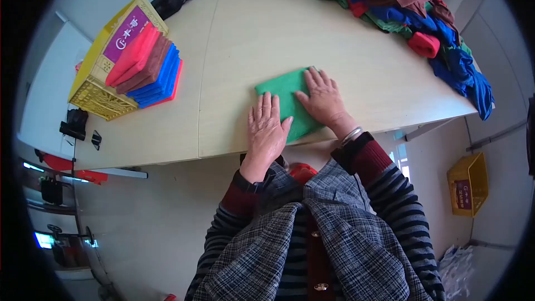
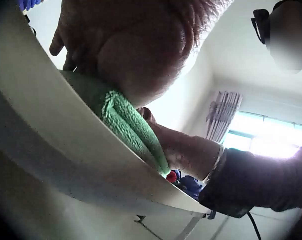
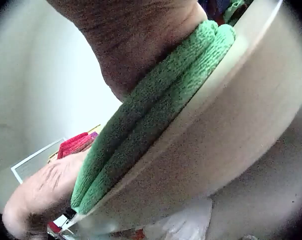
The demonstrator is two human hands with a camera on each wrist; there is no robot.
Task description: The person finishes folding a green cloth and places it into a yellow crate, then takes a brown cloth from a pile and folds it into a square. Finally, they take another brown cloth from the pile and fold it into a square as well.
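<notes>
Nearest, both hands rest flat with straight fingers on the folded green cloth (image 1: 291, 106) at the desk's (image 1: 245, 39) near edge, the left hand (image 1: 266, 134) on its left side, the right hand (image 1: 325, 100) on its right, a strip of cloth between them; to the left, a stack of folded cloths (image 1: 147, 69) stands against a yellow basket (image 1: 106, 100); farther off, a loose heap of coloured cloths (image 1: 401, 8) lies at the far right

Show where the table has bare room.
Free: the wide stretch beyond the green cloth, up to the heaped cloths; also between the folded stack and the left hand. Crowded: far right, under those heaped cloths, and left, around the yellow basket.
</notes>
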